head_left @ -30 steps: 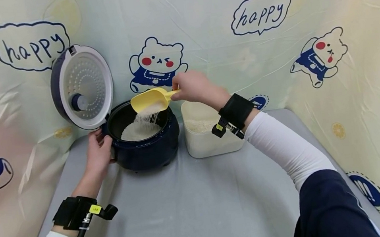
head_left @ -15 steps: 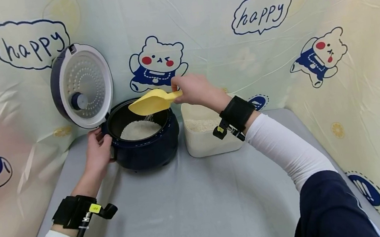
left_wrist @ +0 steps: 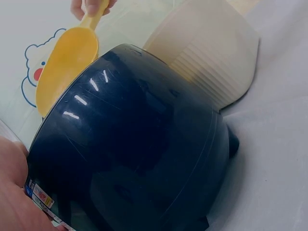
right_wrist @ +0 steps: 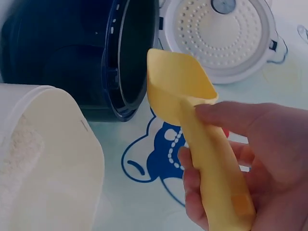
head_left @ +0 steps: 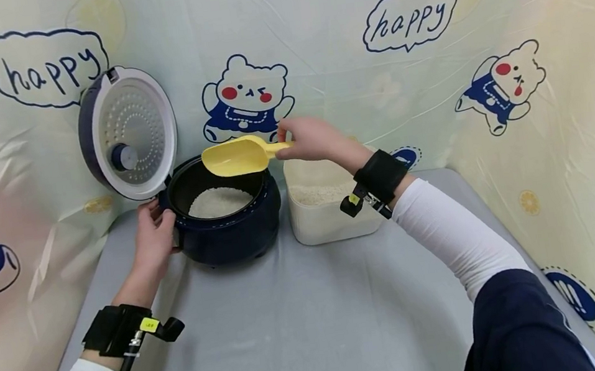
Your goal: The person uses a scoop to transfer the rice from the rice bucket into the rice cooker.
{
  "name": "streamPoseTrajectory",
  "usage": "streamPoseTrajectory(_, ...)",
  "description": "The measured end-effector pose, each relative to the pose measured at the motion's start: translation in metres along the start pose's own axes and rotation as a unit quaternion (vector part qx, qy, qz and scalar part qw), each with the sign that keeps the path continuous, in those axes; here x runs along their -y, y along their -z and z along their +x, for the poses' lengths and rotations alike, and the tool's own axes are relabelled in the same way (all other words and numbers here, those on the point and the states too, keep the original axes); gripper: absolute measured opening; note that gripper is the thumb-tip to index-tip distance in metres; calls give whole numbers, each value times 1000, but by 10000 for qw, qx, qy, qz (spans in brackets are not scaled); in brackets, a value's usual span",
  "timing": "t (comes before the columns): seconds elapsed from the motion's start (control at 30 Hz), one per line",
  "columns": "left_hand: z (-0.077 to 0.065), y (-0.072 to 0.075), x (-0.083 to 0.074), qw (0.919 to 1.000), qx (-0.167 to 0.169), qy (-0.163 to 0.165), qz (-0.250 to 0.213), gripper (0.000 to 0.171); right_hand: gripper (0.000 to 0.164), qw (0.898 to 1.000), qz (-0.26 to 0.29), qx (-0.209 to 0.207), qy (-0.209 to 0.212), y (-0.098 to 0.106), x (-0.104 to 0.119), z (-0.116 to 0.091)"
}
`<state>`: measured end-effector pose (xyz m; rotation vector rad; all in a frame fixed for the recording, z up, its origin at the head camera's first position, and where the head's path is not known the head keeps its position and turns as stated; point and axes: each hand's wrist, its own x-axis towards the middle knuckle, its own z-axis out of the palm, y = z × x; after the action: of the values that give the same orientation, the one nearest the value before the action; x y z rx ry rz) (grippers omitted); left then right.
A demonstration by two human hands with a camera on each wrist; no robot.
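Your right hand (head_left: 308,139) grasps the yellow scoop (head_left: 234,157) by its handle; the right wrist view shows the thumb laid along the handle and the fingers curled round it. The scoop lies to the left of this hand, and its long axis runs nearly across, from the hand toward the open lid (head_left: 135,131). Its bowl is above the mouth of the rice cooker (head_left: 231,241), toward the far right part of the rim. On the inside of the bowl that is visible, I see no grains.

Your left hand (head_left: 154,239) holds the left side of the cooker, just below the lid's hinge; so it is well apart from the scoop, and the right hand is the nearer one.

About the containers: the cooker is upright on the table (head_left: 295,336), and a white mound of rice (head_left: 219,202) lies on its bottom. Just to the right of it, with a narrow gap, stands the cream box (head_left: 320,226), below your right wrist. It also has rice grains (head_left: 312,195) inside; your forearm hides a part of it, so its full level is not possible to tell.
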<state>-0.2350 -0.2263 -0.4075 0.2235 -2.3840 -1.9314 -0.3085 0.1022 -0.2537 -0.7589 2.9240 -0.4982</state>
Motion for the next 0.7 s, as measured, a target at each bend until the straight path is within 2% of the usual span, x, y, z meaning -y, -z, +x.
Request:
streamPoseTrajectory(0.13, 0, 1, 0, 10000, -41, -1, 26, 62, 24, 9947, 979, 225, -231, 2, -15, -4)
streamPoseTrajectory(0.27, 1, 0, 0, 10000, -87, 34, 11, 62, 28, 9847, 1597, 414, -562, 3, -36, -11)
streamPoseTrajectory(0.53, -1, -2, -2, 10000, -6, 67, 1, 62, 30, 9758, 1951, 386, -909, 10, -76, -34)
streamPoseTrajectory(0.7, 0, -1, -2, 10000, -14, 56, 3, 62, 32, 9765, 1866, 391, -1003, 14, -94, -48)
